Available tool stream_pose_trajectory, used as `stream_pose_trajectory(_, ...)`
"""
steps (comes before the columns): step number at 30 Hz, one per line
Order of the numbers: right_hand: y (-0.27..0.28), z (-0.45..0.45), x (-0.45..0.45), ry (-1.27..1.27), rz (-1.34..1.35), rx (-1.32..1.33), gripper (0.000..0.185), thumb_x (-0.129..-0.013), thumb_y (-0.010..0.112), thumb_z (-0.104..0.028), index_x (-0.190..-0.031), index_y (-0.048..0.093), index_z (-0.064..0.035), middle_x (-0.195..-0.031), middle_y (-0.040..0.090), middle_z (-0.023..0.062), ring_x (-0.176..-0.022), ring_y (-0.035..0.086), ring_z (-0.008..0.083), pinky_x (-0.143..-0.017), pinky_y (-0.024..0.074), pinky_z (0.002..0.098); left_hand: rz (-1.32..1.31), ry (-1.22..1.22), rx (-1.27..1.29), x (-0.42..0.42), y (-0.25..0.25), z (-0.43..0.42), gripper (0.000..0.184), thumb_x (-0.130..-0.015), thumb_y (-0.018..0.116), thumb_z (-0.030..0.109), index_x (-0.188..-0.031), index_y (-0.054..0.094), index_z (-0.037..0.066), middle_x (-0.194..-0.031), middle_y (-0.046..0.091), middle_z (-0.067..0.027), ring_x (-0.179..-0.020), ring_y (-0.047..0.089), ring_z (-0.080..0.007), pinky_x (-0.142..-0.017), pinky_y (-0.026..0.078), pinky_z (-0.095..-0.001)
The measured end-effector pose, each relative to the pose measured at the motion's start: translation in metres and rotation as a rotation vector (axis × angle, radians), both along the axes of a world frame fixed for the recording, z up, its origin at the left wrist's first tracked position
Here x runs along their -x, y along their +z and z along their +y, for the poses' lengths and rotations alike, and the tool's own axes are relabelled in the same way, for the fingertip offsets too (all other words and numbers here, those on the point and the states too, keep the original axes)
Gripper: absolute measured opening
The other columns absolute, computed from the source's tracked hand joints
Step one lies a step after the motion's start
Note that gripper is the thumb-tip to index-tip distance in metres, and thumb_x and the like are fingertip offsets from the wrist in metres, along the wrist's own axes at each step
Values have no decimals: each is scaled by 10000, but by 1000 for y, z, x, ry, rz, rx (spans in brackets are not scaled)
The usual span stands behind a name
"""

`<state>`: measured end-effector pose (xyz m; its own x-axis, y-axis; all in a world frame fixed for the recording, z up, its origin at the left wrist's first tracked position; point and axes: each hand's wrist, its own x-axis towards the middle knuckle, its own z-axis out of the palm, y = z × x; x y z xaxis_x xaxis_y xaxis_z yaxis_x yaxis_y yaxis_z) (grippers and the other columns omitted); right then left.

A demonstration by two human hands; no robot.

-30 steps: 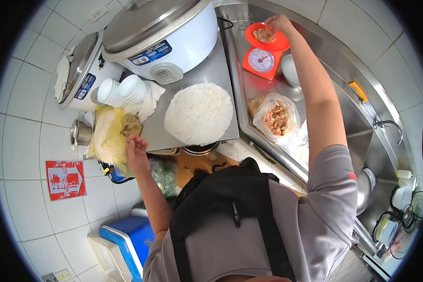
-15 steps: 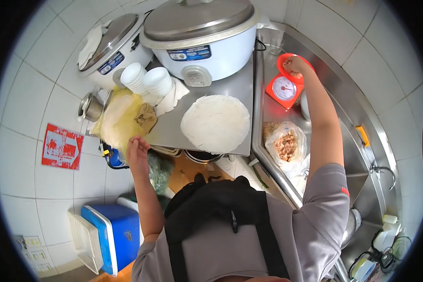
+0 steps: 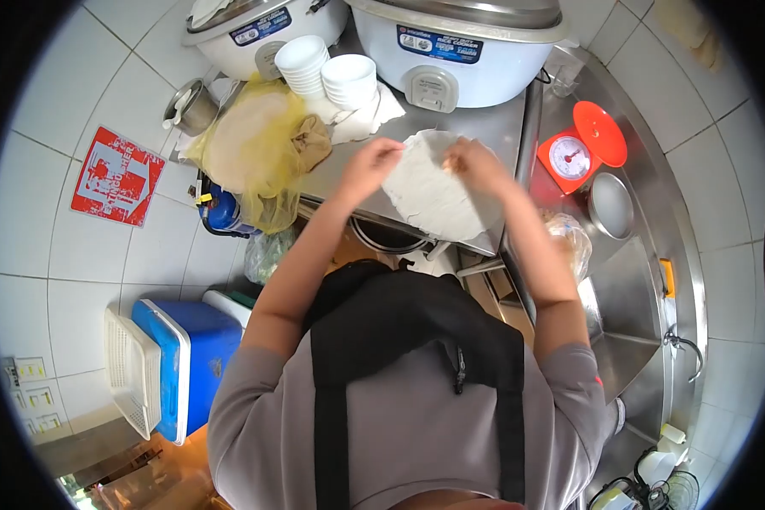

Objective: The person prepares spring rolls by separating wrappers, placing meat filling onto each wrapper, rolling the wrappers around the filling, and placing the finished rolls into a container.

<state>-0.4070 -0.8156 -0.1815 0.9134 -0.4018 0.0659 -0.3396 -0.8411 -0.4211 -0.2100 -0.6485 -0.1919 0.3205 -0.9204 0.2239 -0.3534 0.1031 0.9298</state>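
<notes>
A round white sheet [image 3: 438,194] lies on the steel counter in front of me. At its left upper edge my left hand [image 3: 374,168] is closed, fingertips pinching the sheet's rim. Over the sheet's right upper part, my right hand [image 3: 474,166] is closed round a small lump of the meat mixture, blurred by motion. To the right stands a red scale [image 3: 569,159] with its red plate [image 3: 600,134] bare. The plastic bag of meat [image 3: 567,242] is partly hidden behind my right forearm.
Two rice cookers [image 3: 463,53] stand at the back. Stacked white bowls [image 3: 348,81], a cloth [image 3: 374,115] and a yellow bag [image 3: 255,144] are on the left. A metal bowl [image 3: 610,206] rests beside the scale, near the sink [image 3: 620,297].
My right hand has left the red plate, taking the meat from it, and moved left over the white sheet. My left hand has come from the yellow bag to the sheet's edge.
</notes>
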Motion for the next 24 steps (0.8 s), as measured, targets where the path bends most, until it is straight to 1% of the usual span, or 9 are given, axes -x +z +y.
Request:
stream_pose_trajectory(2, -24, 43, -3, -47, -38, 131, 530, -697, 629, 19, -1202, 536, -110, -1164, 540, 96, -1131, 499, 312, -979, 391, 441, -175, 5, -27, 23, -11, -16, 228, -896, 571, 140, -1102, 589, 44, -1043, 635, -79, -930, 611, -183, -813, 479, -290)
stream_pose_trajectory(3, -33, 49, 1, -59, -104, 212, 597, -725, 617, 14, -1287, 453, -101, -1293, 469, 108, -1257, 399, 304, -1063, 295, 473, -262, 29, 42, 30, -21, -25, 244, -892, 571, 136, -1120, 587, 49, -1063, 630, -93, -951, 609, -207, -826, 477, -300)
stream_pose_trajectory(6, -6, 67, 23, -179, -364, -55, 610, -763, 575, 31, -1335, 400, -88, -1364, 421, 127, -1304, 354, 311, -1099, 238, 480, -368, 5, 157, 48, -38, -40, 289, -881, 574, 127, -1162, 585, 60, -1115, 615, -129, -1014, 596, -266, -861, 472, -327)
stream_pose_trajectory(8, -32, 65, 27, -281, -425, 30, 497, -788, 574, 9, -1273, 493, -66, -1316, 483, 148, -1252, 430, 306, -1084, 275, 475, -244, -147, 114, 59, -26, -41, 311, -872, 579, 123, -1177, 588, 63, -1138, 607, -148, -1055, 579, -292, -880, 467, -341)
stream_pose_trajectory(11, -54, 63, 32, -296, -445, 198, 321, -811, 592, -50, -1130, 619, -41, -1165, 595, 156, -1139, 540, 310, -1041, 349, 463, -434, -145, 253, 63, -41, -50, 239, -854, 606, 139, -1071, 653, 48, -1090, 637, -128, -1037, 596, -272, -865, 478, -334)
stream_pose_trajectory(14, -62, 63, 37, -259, -347, 234, 306, -825, 574, -45, -1127, 624, -56, -1155, 601, 141, -1138, 545, 292, -1057, 331, 448, -549, -127, 289, 66, -44, -48, 202, -838, 625, 137, -1011, 680, 47, -1042, 657, -113, -979, 618, -265, -844, 487, -319)
stream_pose_trajectory(17, -42, 60, 42, -222, -253, 176, 305, -792, 617, -48, -1095, 648, -73, -1119, 615, 113, -1128, 540, 279, -1047, 338, 416, -437, -240, 78, 58, -42, -49, 279, -798, 665, 147, -1057, 660, 44, -1089, 639, -112, -1000, 605, -269, -863, 477, -322)
stream_pose_trajectory(20, -28, 44, 52, -234, -432, -213, 337, -749, 678, -82, -1085, 656, -86, -1061, 622, 90, -1106, 520, 274, -998, 360, 412, -455, -272, 20, 42, -19, -56, 491, -733, 715, 184, -1182, 581, 36, -1205, 573, -128, -1104, 540, -289, -927, 431, -350)
stream_pose_trajectory(24, -16, 37, 36, -336, -194, 42, 557, -618, 785, -210, -1139, 621, -100, -1099, 588, 65, -1141, 451, 266, -1011, 279, 439, -596, -409, -29, 41, -23, -70, 638, -653, 772, 246, -1214, 548, 39, -1233, 530, -135, -1158, 478, -320, -975, 378, -373)
